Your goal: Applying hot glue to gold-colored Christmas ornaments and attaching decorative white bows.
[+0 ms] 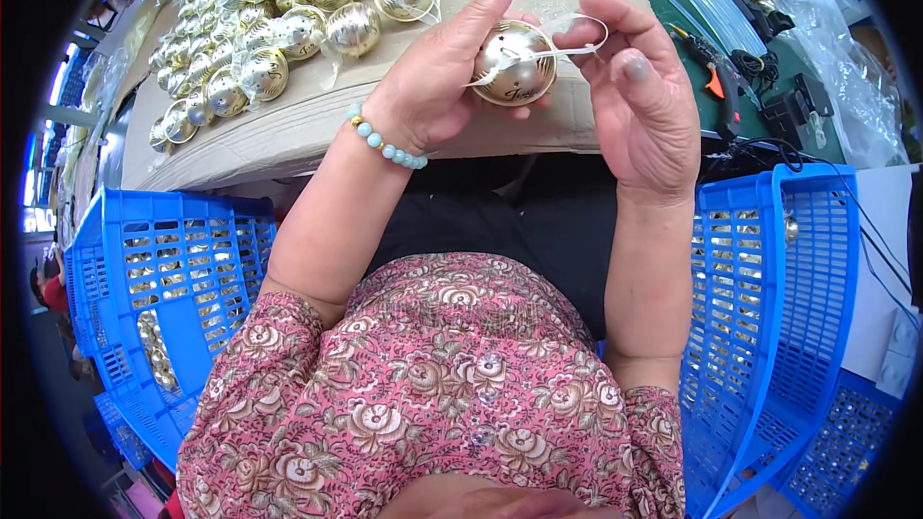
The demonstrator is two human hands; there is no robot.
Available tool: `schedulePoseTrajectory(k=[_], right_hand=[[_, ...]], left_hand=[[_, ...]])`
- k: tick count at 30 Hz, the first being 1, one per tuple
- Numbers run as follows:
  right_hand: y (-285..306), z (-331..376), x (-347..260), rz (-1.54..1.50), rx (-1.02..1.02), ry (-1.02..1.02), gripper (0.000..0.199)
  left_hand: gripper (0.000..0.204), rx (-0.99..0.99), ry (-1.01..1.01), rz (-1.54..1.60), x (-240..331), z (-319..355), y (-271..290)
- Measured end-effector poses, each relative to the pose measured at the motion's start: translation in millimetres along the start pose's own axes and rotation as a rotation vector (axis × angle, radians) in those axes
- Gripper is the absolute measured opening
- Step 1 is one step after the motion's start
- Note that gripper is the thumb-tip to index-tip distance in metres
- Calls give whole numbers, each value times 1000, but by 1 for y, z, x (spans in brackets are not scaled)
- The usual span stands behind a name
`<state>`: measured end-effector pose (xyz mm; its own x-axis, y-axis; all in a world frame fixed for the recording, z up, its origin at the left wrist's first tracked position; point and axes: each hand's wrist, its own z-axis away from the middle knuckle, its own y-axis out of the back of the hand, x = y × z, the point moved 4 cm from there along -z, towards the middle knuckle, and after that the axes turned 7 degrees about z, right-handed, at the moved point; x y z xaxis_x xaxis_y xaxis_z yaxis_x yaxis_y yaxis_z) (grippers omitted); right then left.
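Observation:
My left hand (428, 91) cradles a shiny gold ball ornament (524, 82) with dark printed stars and lettering. Its thumb points up along the near side, and some fingers curl beneath and behind the ball. From the ornament a thin white ribbon loop (585, 51) stretches across to my right hand (654, 120). The loop passes round a bent finger of that hand, while its thumb stands apart from the ball. Left of the hands, many similar gold ball ornaments (351, 31) lie in rows on the cardboard-covered table (385, 173).
Blue plastic crates stand at my left (183, 221) and right (817, 231), with gold balls showing through the slats. On a green mat at the right lie orange-and-black pliers (716, 82), black adapters (798, 106) and cables. Clear plastic wrap (846, 67) lies beyond.

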<state>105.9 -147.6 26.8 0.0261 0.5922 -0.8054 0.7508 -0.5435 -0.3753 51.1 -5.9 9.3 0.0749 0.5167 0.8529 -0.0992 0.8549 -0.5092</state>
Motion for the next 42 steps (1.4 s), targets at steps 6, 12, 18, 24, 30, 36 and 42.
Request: schedulePoseTrajectory(k=[6,12,18,24,30,36,42], right_hand=[[6,9,13,-86,122,-21,49],[0,2,23,36,44,-112,45],[0,1,14,176,128,-50,24],[1,-2,5,271,146,-33,21],[5,0,-2,286,125,-8,27],[7,-2,-5,288,104,4,28],[-4,2,-12,364,138,-29,20]], left_hand=[[59,-83,129,140,-5,0,-5],[64,-184,101,59,-10,0,-10],[62,-81,68,1,-13,0,-4],[43,-55,31,-13,-8,6,-9],[29,-27,64,8,-6,8,-5],[33,-58,46,12,-6,7,-6],[29,-227,19,42,-8,5,-18]])
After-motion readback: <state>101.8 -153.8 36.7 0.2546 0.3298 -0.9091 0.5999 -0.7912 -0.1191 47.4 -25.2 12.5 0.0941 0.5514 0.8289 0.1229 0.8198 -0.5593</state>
